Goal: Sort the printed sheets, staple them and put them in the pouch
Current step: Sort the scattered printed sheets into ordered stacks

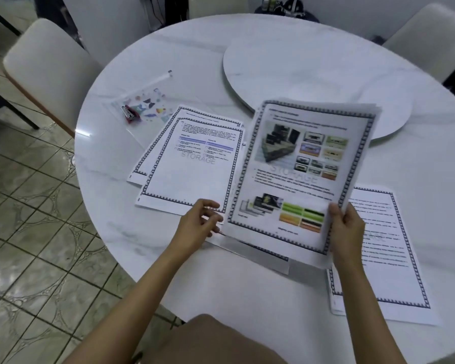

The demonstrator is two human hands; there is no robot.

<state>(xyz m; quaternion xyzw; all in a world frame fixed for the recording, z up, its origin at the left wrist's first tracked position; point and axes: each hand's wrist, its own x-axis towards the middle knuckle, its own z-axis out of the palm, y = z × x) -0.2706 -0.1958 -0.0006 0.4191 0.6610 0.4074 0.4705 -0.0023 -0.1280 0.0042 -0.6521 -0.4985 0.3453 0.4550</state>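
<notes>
Right hand [346,227]: grasps the lower right edge of a sheaf of printed sheets [302,174], thumb on the front page, and holds it lifted and tilted above the table.
Left hand [199,224]: loose, fingers curled and spread, just beside the sheaf's lower left corner; whether a fingertip touches the paper cannot be told (the frame is blurred there).
Held sheaf: several pages fanned slightly at the top; the front page carries colour photographs, a faint "STORAGE" watermark and a dark patterned border.
Left pile [192,164]: two bordered text sheets lying flat and overlapping, to the left of the sheaf, the upper one also marked "STORAGE".
Right pile [386,253]: bordered text pages flat near the table's near right edge, partly covered by the right hand and the sheaf.
Pouch [145,103]: clear, with coloured shapes printed on it, flat on the table's left side, beyond the left pile.
Stapler [129,115]: small, red and metal, resting on the pouch.
Table [247,290]: round, white, marbled, with a turntable [300,64] at its centre (bare).
Chairs: pale ones stand around the table.
</notes>
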